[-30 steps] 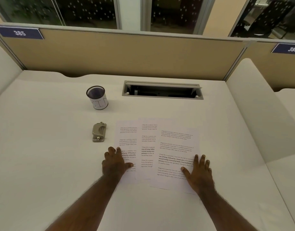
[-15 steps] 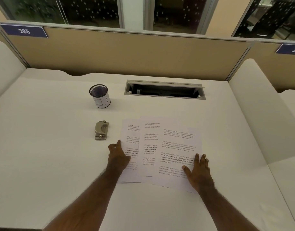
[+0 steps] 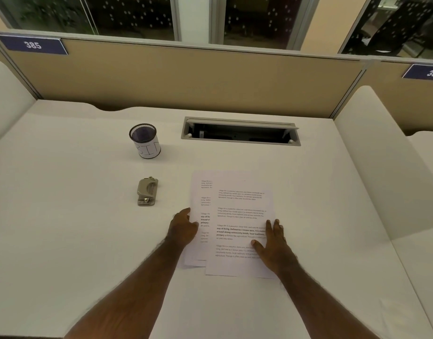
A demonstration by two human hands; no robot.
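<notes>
1. While both hands work at it, the white desk (image 3: 64, 228) fills most of the view, backed by a tan partition (image 3: 186, 77).
2. Overlapping printed sheets (image 3: 240, 199) lie fanned on the desk's near middle, with the top sheet furthest right.
3. A recessed cable hatch (image 3: 240, 132) stands open beyond the sheets.
4. The right hand (image 3: 274, 248) lies flat on the top sheet's right edge, fingers straight and close together, thumb spread and pressing the paper.
5. The left hand (image 3: 182, 228) meets the left edge of the lowest sheet, thumb on the paper and fingers bent. Whether they pinch it cannot be told.
6. A mesh pen cup (image 3: 145, 143) stands upright, far left of the hatch.
7. A grey hole punch (image 3: 147, 192) sits near the sheets' left side, apart from both hands.
</notes>
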